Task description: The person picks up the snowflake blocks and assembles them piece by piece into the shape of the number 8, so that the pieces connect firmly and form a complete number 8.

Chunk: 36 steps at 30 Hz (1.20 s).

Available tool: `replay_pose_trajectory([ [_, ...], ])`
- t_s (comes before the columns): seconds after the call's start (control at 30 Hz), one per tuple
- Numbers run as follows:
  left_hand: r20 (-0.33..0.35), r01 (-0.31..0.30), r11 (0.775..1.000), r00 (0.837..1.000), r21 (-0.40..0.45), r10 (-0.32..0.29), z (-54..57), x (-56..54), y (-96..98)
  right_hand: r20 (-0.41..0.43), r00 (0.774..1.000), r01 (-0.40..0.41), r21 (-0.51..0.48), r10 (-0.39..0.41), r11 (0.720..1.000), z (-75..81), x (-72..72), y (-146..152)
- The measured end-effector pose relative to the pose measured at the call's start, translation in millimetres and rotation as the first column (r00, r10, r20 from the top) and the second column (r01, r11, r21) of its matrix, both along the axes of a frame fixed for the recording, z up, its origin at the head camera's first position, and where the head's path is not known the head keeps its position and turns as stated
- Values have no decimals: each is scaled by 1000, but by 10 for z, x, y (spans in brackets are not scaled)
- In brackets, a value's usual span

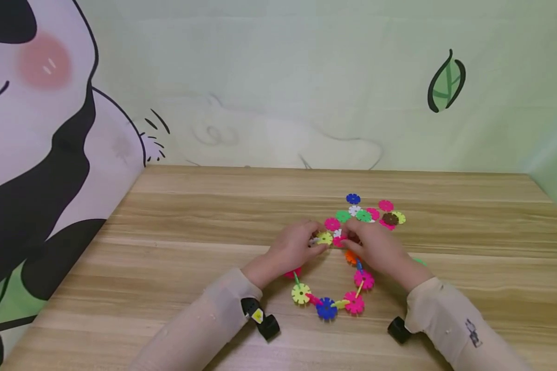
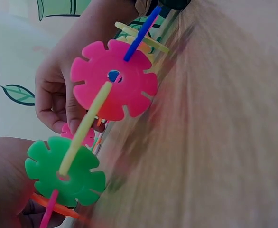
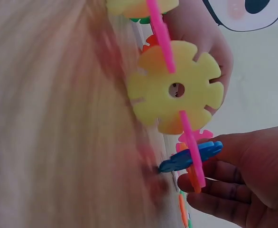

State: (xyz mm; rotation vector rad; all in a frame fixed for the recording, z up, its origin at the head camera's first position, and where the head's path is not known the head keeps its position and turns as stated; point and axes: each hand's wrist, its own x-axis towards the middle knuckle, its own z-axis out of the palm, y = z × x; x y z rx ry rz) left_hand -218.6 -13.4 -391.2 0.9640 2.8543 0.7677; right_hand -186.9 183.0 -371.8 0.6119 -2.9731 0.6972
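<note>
A string of slotted plastic snowflake discs curves between the hands, including a blue disc (image 1: pixel 326 308) at the front, a yellow-green disc (image 1: pixel 301 293) and a pink disc (image 1: pixel 354 302). My left hand (image 1: pixel 291 248) pinches the left end of the chain at a yellow disc (image 1: pixel 325 238). Opposite it, my right hand (image 1: pixel 378 246) has thumb and fingers on a small pink disc (image 1: pixel 339 241), partly hidden by the fingers. Below that hand hangs an orange disc (image 1: pixel 351 257). In the right wrist view, a blue disc (image 3: pixel 191 156) overlaps the right fingers.
Several loose discs lie behind the hands, among them a blue disc (image 1: pixel 353 199), a brown disc (image 1: pixel 390 219) and a pink disc (image 1: pixel 386 205). A green piece (image 1: pixel 419 262) shows beside the right forearm. The wooden table (image 1: pixel 213 201) meets a painted wall (image 1: pixel 278 77) at the back.
</note>
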Motion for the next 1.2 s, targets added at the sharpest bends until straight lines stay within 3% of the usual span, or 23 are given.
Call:
replay_pose_trajectory([
  [0.27, -5, 5, 999, 1000, -47, -5, 28, 19, 15, -50, 998, -27, 36, 29, 999, -9, 15, -23],
  [0.53, -10, 17, 999, 1000, -42, -17, 17, 26, 29, -198, 975, -73, 130, 98, 989, -35, 34, -67],
  [0.9, -66, 25, 999, 997, -25, -27, 47, 55, 19, -240, 970, -30, 6, 31, 1000, -114, 48, -153],
  [1.07, -96, 18, 999, 995, -50, -23, 46, 62, 29, -175, 984, -28, -35, 21, 999, -135, 26, -130],
  [1.2, -36, -25, 999, 999, -41, 24, 38, 42, 40, -23, 999, 31, -41, -32, 999, -37, 30, -74],
])
